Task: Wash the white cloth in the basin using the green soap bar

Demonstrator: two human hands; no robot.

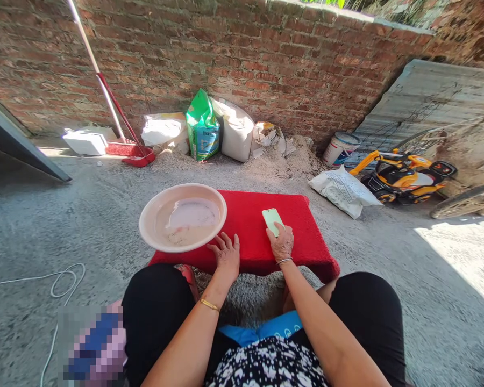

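Note:
My right hand (283,244) has its fingers around the lower end of a pale green phone (271,217), which lies flat or nearly flat over the red cloth (250,215). The cloth covers a low table in front of my knees. My left hand (227,251) rests at the near edge of the cloth with its fingers spread, holding nothing. Close to its fingertips is the rim of a wide pale pink basin (147,228). Water stands in the basin, and something pinkish and blurred shows at its bottom.
Along the brick wall (153,70) stand a green bag (203,126), white sacks (237,131) and a red dustpan (139,157). At right are a paint bucket (341,148), a flat white sack (342,189) and a yellow toy excavator (407,174). A cable (66,279) curls on the left floor.

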